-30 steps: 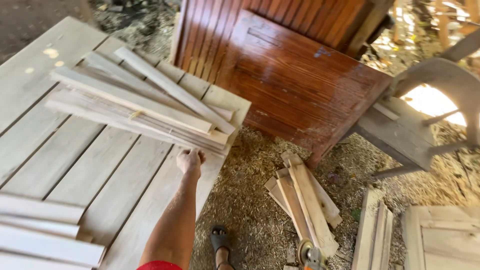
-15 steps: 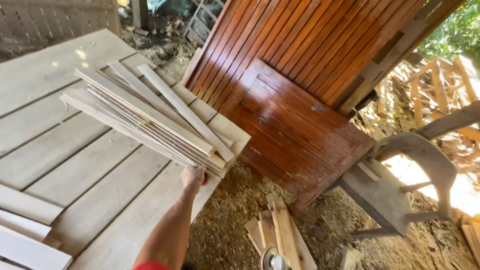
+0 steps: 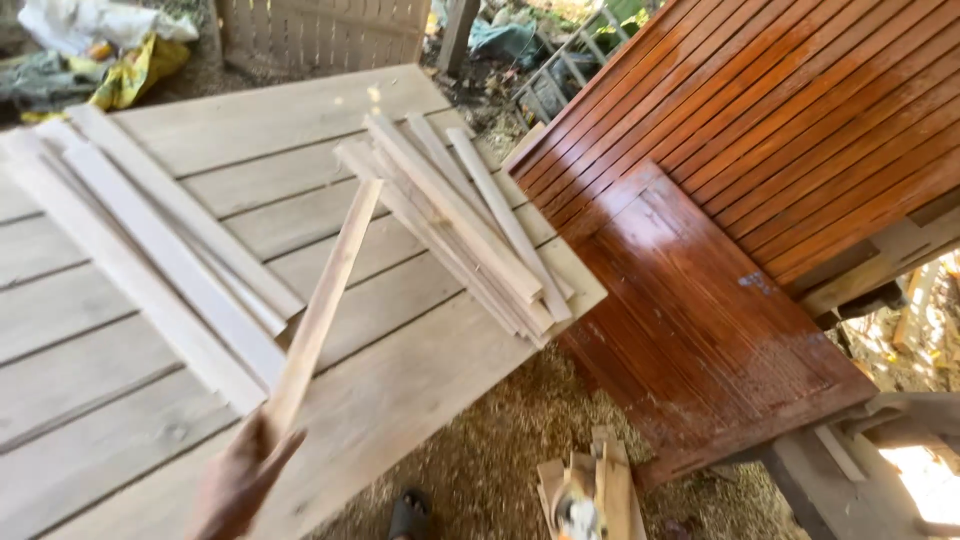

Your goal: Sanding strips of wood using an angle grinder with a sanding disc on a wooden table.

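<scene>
My left hand (image 3: pixel 238 485) is low at the left, closed around the near end of a pale wooden slat (image 3: pixel 325 300). The slat rises at an angle above the plank table (image 3: pixel 420 390), its far end pointing at a stack of similar slats (image 3: pixel 470 235) near the table's right corner. A second group of longer slats (image 3: pixel 160 260) lies across the left of the table. My right hand is out of view.
A large reddish varnished wooden panel (image 3: pixel 700 300) leans just right of the table. Short wood offcuts (image 3: pixel 590 490) lie on the sawdust-covered ground below, next to my sandalled foot (image 3: pixel 408 515). Bags and cloth (image 3: pixel 110 50) sit beyond the table's far left.
The hand was resting at the near end of the stack by the table edge. It now holds one slat lifted clear, and the view has swung left over the table.
</scene>
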